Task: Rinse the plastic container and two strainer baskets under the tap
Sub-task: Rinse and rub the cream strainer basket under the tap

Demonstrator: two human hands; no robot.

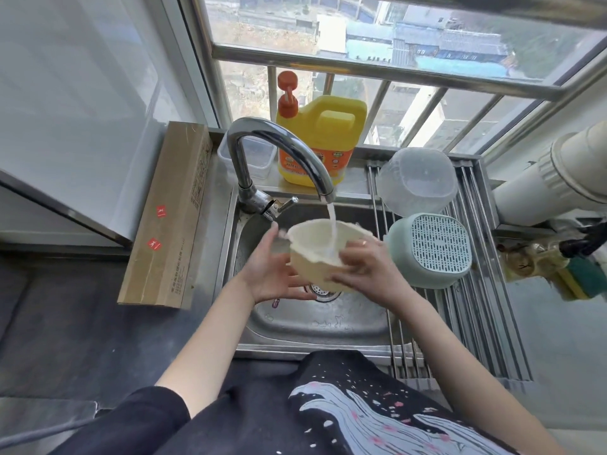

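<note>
1. A cream strainer (pixel 315 254) is held over the steel sink (pixel 315 326), right under the tap (pixel 279 159); a stream of water (pixel 332 224) falls into its open top, toward the right side.
2. The left hand (pixel 276 274) is under and against the strainer's left wall, palm up, fingers spread and mostly loose; whether it really grips cannot be told.
3. The right hand (pixel 368 267) is wrapped over the strainer's right rim and wall, fingers curled onto it, holding it.
4. The strainer is tilted slightly, its blurred rim highest on the far side.
5. A green strainer (pixel 430 249) lies upside down on the drying rack (pixel 476 307) to the right of the sink, its perforated base facing up.
6. Just beyond it on the same rack, a clear bowl (pixel 415 182) rests, also upside down, touching the green strainer.
7. On the far ledge behind the tap stands a yellow detergent jug (pixel 323 139) with an orange pump, and left of it a clear box (pixel 253 157).
8. A long cardboard box (pixel 170 218) lies on the counter (pixel 65 307) left of the sink.
9. The drain (pixel 323 292) shows partly beneath the hands.
</note>
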